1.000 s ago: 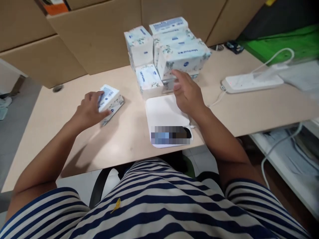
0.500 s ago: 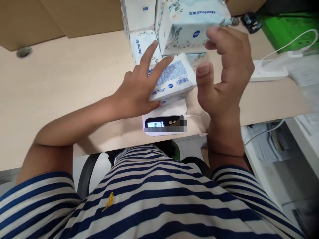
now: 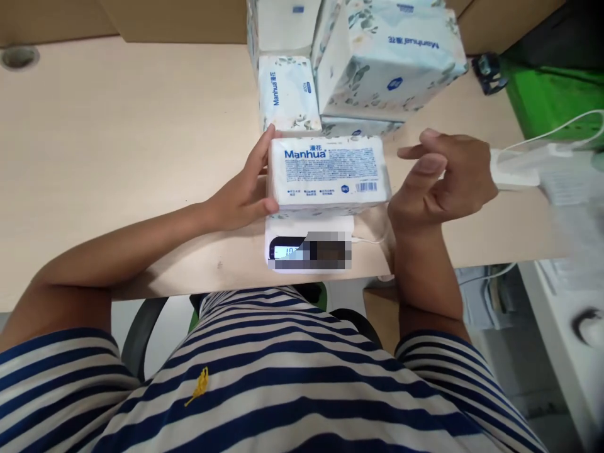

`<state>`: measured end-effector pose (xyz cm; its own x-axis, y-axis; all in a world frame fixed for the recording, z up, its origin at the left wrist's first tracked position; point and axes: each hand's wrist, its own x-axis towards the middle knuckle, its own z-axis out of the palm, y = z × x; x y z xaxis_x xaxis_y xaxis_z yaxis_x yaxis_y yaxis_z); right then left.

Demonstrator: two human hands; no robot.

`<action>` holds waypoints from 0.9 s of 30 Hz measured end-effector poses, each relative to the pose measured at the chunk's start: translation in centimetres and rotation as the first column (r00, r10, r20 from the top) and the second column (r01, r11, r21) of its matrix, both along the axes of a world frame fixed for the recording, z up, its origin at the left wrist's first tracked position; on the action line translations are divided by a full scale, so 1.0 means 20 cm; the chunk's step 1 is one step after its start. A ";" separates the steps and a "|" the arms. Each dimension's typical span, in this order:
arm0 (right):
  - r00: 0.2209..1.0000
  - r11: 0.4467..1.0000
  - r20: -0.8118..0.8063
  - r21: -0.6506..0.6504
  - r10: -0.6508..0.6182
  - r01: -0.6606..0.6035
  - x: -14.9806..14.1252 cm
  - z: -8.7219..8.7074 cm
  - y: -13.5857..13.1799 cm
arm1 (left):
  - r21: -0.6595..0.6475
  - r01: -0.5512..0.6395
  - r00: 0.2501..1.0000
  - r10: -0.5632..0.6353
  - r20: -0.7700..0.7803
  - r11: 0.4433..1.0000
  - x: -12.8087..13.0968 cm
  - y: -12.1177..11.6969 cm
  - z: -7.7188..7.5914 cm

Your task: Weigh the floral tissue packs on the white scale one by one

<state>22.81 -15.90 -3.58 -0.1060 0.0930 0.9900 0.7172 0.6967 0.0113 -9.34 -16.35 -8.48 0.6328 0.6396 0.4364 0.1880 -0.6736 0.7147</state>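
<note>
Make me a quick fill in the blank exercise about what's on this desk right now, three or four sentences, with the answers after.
1. The tissue pack lies on a white ____ with a lit display.
2. The ____ hand grips the pack's end, while the other hand hovers open beside it.
3. The brand printed on the pack reads ____.
4. More packs are stacked ____ it on the desk.

Answers: scale; left; Manhua; behind

Tissue pack [image 3: 329,174] on scale [image 3: 309,242]

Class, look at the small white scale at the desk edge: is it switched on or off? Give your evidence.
On. The scale's display window glows with pale digits beneath the tissue pack lying on it; part of the reading is blurred.
</note>
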 end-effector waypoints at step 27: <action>0.798 0.252 -0.600 -0.764 0.061 -0.594 0.25 -0.26 0.20 | 0.305 -0.120 0.990 0.138 -0.038 0.945 -0.03 -0.02 0.03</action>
<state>27.82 -11.92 -8.79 -0.0360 0.9732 0.2272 0.1599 0.2300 -0.9600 -9.98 -16.66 -7.84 0.5839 0.5615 0.5864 0.3225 -0.8233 0.4671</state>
